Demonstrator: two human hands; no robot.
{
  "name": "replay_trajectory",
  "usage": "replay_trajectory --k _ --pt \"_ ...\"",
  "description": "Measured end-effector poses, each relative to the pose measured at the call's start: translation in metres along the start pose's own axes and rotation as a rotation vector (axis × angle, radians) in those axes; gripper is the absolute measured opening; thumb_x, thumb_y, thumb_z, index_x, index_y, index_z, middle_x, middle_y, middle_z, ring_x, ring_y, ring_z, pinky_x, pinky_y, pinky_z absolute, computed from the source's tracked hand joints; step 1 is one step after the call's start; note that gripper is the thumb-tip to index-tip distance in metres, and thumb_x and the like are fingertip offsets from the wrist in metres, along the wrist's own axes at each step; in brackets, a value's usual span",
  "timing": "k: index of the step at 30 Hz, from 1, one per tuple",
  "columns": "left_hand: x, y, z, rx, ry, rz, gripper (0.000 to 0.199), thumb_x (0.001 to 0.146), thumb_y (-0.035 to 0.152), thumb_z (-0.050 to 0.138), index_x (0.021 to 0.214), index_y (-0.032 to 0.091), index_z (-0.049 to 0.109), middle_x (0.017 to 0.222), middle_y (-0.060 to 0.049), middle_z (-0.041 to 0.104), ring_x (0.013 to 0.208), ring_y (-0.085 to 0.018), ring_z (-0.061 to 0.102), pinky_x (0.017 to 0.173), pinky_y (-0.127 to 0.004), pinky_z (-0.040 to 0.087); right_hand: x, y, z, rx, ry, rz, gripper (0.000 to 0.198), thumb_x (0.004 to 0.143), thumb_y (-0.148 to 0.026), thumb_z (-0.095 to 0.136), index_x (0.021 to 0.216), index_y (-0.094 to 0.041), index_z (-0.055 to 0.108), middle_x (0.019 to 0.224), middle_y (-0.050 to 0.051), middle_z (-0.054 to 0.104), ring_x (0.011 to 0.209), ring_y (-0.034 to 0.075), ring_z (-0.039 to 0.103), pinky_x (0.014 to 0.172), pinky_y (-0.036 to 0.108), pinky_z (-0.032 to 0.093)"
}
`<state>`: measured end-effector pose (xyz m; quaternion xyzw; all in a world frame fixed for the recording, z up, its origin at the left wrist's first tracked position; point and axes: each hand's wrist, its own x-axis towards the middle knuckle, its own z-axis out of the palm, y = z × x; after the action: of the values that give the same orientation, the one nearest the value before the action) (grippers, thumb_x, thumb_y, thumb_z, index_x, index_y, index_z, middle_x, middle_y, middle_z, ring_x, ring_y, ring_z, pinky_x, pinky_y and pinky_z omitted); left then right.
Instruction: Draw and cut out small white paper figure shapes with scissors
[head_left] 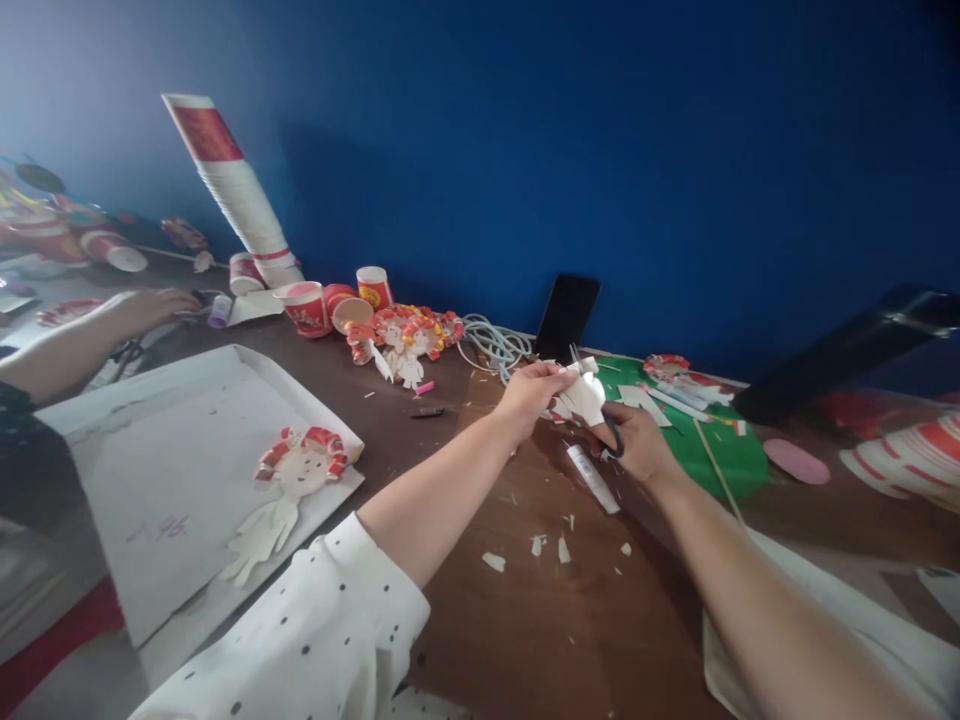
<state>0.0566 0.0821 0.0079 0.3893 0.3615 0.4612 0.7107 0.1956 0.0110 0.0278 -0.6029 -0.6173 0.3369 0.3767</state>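
Note:
My left hand pinches a white paper cutout above the table. The fingers of my right hand are closed around the dark handles of a pair of scissors. The blades' tips show beside the paper, near my left fingertips; part of them is hidden by it. A white glue tube lies on the table just below my hands. Scattered paper scraps lie nearer to me.
A paper doll lies on a white sheet at left. Red cups, paper figures and a coiled cable are along the wall. A phone leans there. A green mat is right; another person's hand is far left.

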Motion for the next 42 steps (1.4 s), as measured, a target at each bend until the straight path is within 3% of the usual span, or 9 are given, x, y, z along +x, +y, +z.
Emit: replay_trajectory --k 13,20,24,28,42 --pt "0.000 -0.006 -0.001 -0.025 -0.042 0.046 0.023 0.075 0.032 0.076 0.073 0.014 0.061 0.060 0.001 0.059 0.050 -0.007 0.051 0.051 -0.020 0.042 -0.001 0.001 -0.002 0.025 -0.009 -0.003 0.040 0.067 -0.052 0.071 0.047 -0.021 0.055 0.045 0.001 0.054 0.048 0.013 0.045 0.049 0.027 0.037" --pt "0.001 0.000 -0.005 0.006 -0.094 0.036 0.025 0.075 0.032 0.075 0.072 0.014 0.059 0.061 -0.001 0.060 0.052 -0.010 0.054 0.052 -0.023 0.046 -0.001 0.004 -0.003 0.055 -0.022 -0.005 0.036 0.068 -0.052 0.069 0.058 -0.018 0.062 0.047 0.000 0.054 0.047 0.012 0.043 0.048 0.026 0.035" --pt "0.000 0.008 -0.009 0.089 -0.106 0.072 0.023 0.076 0.030 0.074 0.071 0.014 0.059 0.058 0.001 0.057 0.047 -0.006 0.047 0.049 -0.020 0.038 -0.002 -0.003 -0.004 0.047 -0.044 -0.008 0.038 0.067 -0.057 0.066 0.065 -0.018 0.065 0.045 0.000 0.052 0.045 0.012 0.043 0.046 0.026 0.036" --pt "-0.001 0.013 -0.012 0.156 -0.117 0.084 0.021 0.077 0.030 0.074 0.072 0.014 0.061 0.056 0.003 0.055 0.045 -0.004 0.043 0.046 -0.019 0.030 -0.003 -0.004 -0.005 0.013 -0.058 -0.027 0.041 0.069 -0.060 0.065 0.059 -0.020 0.062 0.045 0.000 0.051 0.046 0.012 0.043 0.046 0.026 0.036" --pt "-0.001 0.020 -0.019 0.242 -0.187 0.133 0.016 0.080 0.028 0.068 0.073 0.015 0.061 0.056 0.002 0.054 0.045 -0.006 0.044 0.046 -0.020 0.030 -0.003 0.002 -0.012 -0.036 -0.144 -0.025 0.038 0.076 -0.056 0.066 0.069 -0.018 0.066 0.048 -0.002 0.053 0.047 0.012 0.046 0.048 0.025 0.035"
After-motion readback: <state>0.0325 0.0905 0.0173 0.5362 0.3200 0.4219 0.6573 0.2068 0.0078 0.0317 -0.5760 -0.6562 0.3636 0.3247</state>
